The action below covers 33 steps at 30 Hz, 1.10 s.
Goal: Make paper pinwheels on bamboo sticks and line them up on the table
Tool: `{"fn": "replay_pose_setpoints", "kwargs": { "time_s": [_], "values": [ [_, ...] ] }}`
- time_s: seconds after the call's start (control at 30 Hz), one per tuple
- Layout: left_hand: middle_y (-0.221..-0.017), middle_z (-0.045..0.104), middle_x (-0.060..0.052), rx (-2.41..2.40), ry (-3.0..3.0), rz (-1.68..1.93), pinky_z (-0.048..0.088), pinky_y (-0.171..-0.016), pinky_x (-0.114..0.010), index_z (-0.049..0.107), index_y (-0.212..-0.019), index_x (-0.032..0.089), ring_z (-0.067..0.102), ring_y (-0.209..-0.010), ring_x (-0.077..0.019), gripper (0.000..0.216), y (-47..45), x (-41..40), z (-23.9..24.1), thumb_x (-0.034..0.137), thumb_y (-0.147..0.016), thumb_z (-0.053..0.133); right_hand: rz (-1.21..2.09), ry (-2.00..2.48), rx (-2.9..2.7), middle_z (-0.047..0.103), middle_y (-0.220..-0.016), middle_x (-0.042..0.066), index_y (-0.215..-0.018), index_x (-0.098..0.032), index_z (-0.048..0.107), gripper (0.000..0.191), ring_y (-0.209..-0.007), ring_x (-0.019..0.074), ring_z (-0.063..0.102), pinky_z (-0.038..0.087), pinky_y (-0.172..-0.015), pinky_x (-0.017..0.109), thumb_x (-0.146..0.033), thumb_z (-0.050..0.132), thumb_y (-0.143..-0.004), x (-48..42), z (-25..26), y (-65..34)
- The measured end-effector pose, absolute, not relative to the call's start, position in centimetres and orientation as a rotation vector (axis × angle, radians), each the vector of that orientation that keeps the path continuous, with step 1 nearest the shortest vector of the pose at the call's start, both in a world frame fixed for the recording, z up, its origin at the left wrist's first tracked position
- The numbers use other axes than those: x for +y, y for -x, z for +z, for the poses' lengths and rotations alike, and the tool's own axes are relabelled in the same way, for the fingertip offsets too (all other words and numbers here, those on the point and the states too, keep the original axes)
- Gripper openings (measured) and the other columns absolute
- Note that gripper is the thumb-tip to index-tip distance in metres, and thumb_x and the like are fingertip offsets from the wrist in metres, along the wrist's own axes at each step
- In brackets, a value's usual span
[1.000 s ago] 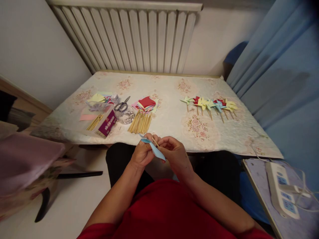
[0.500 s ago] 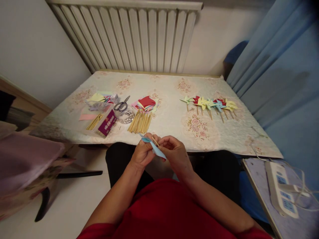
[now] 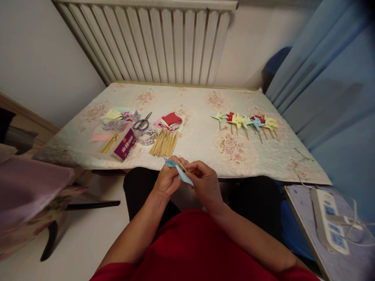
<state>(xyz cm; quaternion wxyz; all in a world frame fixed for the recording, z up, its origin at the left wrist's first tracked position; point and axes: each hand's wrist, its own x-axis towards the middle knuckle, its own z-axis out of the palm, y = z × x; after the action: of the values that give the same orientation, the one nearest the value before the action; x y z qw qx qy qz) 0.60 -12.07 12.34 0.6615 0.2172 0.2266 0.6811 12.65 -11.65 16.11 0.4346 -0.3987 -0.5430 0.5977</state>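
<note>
Just off the table's front edge, my left hand point(image 3: 168, 178) is closed on a blue paper pinwheel point(image 3: 183, 175) with its blades folded. My right hand point(image 3: 204, 179) pinches a thin wooden stick point(image 3: 182, 166) that lies behind the paper. Where stick and pinwheel meet is hidden by the fingers. Beyond my hands lies a row of wooden sticks point(image 3: 164, 143) on the table. A stack of cut paper pieces point(image 3: 171, 121), red on top, is just behind them. Finished pinwheels point(image 3: 241, 121) in several colours lie in a row to the right.
A round tub of metal pins point(image 3: 148, 137) stands left of the sticks, with scissors point(image 3: 141, 124) across it. A purple-labelled box point(image 3: 124, 145) holds more sticks. More paper point(image 3: 113, 114) lies behind it. At lower right, a power strip point(image 3: 329, 222) with cables rests on a side surface.
Both hands stay almost in place around the blue pinwheel. The right fingers have shifted slightly on the stick. The whole view has moved a little.
</note>
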Motion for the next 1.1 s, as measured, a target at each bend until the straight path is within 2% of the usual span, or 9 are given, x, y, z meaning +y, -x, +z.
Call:
{"fn": "replay_pose_setpoints", "kwargs": {
  "time_s": [0.3, 0.5, 0.87, 1.1],
  "values": [
    [-0.067, 0.052, 0.002, 0.468, -0.510, 1.567, 0.043, -0.064, -0.022, 0.055, -0.063, 0.017, 0.051, -0.066, -0.0103, 0.030, -0.7, -12.0, 12.1, 0.023, -0.062, 0.084, 0.952, 0.945, -1.613, 0.069, -0.078, 0.001, -0.085, -0.023, 0.070, 0.011, -0.070, 0.0146, 0.062, 0.049, -0.064, 0.027, -0.020, 0.059, -0.083, -11.9, 14.1, -12.6],
    [-0.067, 0.052, 0.003, 0.497, -0.489, 1.581, 0.042, -0.061, -0.021, 0.052, -0.064, 0.017, 0.050, -0.065, -0.0100, 0.035, -0.9, -12.0, 12.2, 0.024, -0.059, 0.086, 0.685, 0.852, -1.743, 0.067, -0.077, 0.001, -0.090, -0.024, 0.069, 0.015, -0.069, 0.0142, 0.061, 0.048, -0.062, 0.026, -0.017, 0.056, -0.086, -11.8, 13.8, -12.5],
    [-0.065, 0.047, 0.003, 0.562, -0.501, 1.604, 0.039, -0.059, -0.022, 0.048, -0.064, 0.018, 0.046, -0.062, -0.0093, 0.040, -1.0, -11.9, 12.2, 0.029, -0.059, 0.086, 0.708, 0.840, -1.771, 0.067, -0.082, 0.003, -0.093, -0.024, 0.068, 0.015, -0.075, 0.0154, 0.061, 0.050, -0.068, 0.028, -0.021, 0.053, -0.091, -12.1, 13.7, -12.4],
    [-0.067, 0.051, 0.003, 0.605, -0.502, 1.614, 0.040, -0.061, -0.022, 0.053, -0.069, 0.018, 0.049, -0.065, -0.0098, 0.034, -0.9, -11.8, 12.3, 0.025, -0.058, 0.085, 0.809, 0.881, -1.776, 0.068, -0.086, 0.004, -0.096, -0.024, 0.068, 0.018, -0.078, 0.0169, 0.061, 0.050, -0.072, 0.031, -0.018, 0.052, -0.088, -12.0, 13.7, -12.6]
  ]
}}
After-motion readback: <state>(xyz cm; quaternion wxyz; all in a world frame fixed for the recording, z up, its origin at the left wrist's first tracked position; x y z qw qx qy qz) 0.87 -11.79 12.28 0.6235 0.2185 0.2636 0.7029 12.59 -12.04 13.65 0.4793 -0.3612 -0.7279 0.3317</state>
